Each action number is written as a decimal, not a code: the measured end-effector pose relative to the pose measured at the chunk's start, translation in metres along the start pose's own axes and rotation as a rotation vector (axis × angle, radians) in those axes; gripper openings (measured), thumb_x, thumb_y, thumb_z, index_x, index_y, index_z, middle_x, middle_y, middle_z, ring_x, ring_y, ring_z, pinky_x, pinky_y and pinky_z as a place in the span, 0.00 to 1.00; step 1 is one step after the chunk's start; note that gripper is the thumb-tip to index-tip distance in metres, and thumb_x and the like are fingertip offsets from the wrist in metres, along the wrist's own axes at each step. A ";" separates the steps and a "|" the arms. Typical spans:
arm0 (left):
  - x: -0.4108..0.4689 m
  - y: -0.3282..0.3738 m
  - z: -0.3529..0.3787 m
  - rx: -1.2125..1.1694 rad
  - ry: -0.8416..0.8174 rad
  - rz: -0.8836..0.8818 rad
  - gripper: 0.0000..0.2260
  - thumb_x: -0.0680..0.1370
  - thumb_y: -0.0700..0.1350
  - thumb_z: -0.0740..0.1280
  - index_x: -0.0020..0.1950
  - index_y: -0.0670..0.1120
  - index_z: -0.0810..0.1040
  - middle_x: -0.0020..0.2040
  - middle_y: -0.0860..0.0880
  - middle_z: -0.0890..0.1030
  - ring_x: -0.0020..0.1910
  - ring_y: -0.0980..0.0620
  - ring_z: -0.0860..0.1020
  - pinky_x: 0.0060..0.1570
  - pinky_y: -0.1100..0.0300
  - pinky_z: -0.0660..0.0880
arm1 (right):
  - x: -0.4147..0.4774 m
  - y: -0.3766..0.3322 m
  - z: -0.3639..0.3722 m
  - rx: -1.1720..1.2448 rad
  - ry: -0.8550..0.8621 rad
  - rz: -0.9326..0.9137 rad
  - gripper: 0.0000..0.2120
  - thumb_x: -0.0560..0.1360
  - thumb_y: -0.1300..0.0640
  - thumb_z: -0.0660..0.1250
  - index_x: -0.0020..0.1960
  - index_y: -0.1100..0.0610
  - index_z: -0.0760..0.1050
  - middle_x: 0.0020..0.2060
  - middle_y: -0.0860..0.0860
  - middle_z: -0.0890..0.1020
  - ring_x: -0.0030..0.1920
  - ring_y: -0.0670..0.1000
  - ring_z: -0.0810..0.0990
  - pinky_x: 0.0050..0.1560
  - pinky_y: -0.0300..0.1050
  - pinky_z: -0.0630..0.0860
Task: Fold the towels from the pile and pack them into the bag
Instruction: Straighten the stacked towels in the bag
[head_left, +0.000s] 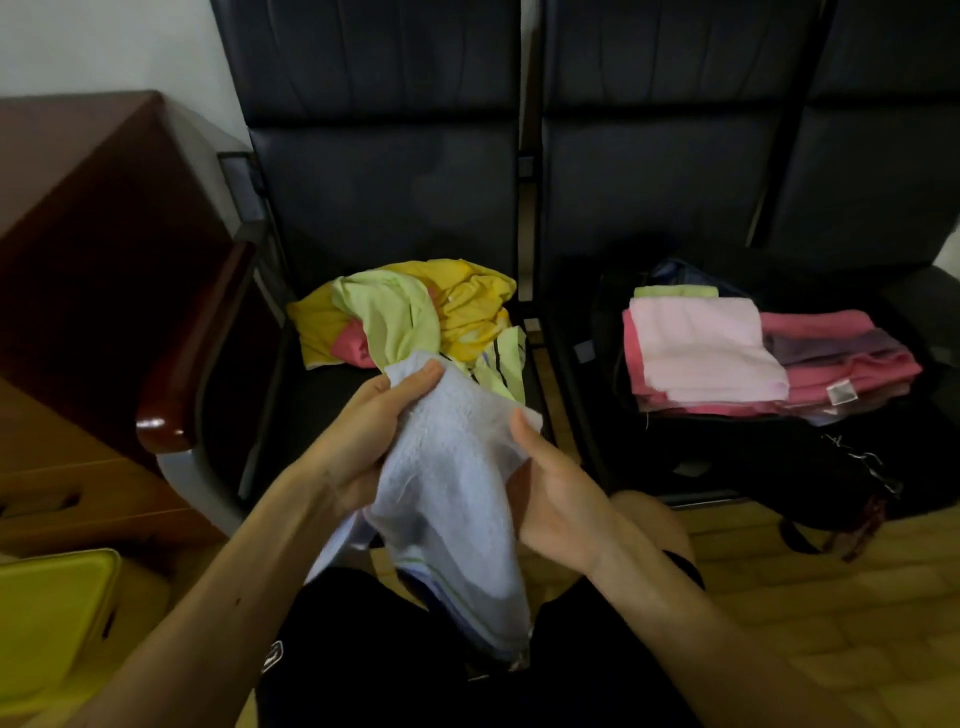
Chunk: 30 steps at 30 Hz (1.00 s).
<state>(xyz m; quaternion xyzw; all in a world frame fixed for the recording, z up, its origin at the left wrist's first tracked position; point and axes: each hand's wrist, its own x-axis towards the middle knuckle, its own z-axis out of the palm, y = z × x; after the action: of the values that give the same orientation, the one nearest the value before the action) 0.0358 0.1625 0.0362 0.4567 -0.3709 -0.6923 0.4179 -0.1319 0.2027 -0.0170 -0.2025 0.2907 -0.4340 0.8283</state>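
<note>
Your left grip (363, 431) curls round the pale blue towel's (452, 499) top and your right grip (561, 493) pinches its 3 o'clock edge; hanging bunched, it may fold crooked or snag the pile (410, 312) at 12 o'clock, with the bag (727, 457) at 2 o'clock.

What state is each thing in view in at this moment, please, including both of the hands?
Light blue towel, unfolded, hanging bunched between both hands.
Left hand, fingers curled round the towel's top.
Right hand, pinching the towel's edge.
Pile, crumpled and unfolded on the left seat.
Folded towels, stacked flat in the bag.
Black bag, open on the right seat.
</note>
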 end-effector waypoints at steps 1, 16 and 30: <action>-0.001 0.002 -0.001 0.019 0.000 -0.001 0.12 0.81 0.47 0.64 0.44 0.41 0.80 0.37 0.43 0.83 0.36 0.49 0.84 0.32 0.59 0.79 | 0.000 -0.005 0.003 -0.058 0.069 -0.041 0.27 0.79 0.47 0.64 0.70 0.64 0.71 0.68 0.63 0.74 0.70 0.60 0.72 0.73 0.56 0.65; -0.022 0.032 -0.007 0.302 -0.199 -0.128 0.19 0.76 0.39 0.69 0.66 0.48 0.73 0.58 0.46 0.83 0.55 0.45 0.83 0.47 0.55 0.82 | -0.020 -0.096 0.037 -0.923 0.410 -0.379 0.14 0.79 0.47 0.66 0.57 0.55 0.81 0.50 0.51 0.85 0.53 0.50 0.84 0.57 0.51 0.80; -0.014 0.125 0.013 0.389 0.172 0.357 0.08 0.77 0.44 0.71 0.55 0.51 0.82 0.62 0.45 0.78 0.59 0.46 0.79 0.48 0.56 0.80 | -0.038 -0.167 0.082 -0.758 0.369 -0.472 0.24 0.72 0.56 0.75 0.64 0.59 0.72 0.55 0.54 0.81 0.55 0.52 0.82 0.51 0.45 0.82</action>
<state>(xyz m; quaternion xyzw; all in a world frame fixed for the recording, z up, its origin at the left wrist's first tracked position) 0.0572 0.1303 0.1566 0.5127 -0.5348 -0.4821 0.4677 -0.1951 0.1506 0.1544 -0.4702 0.5164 -0.5022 0.5099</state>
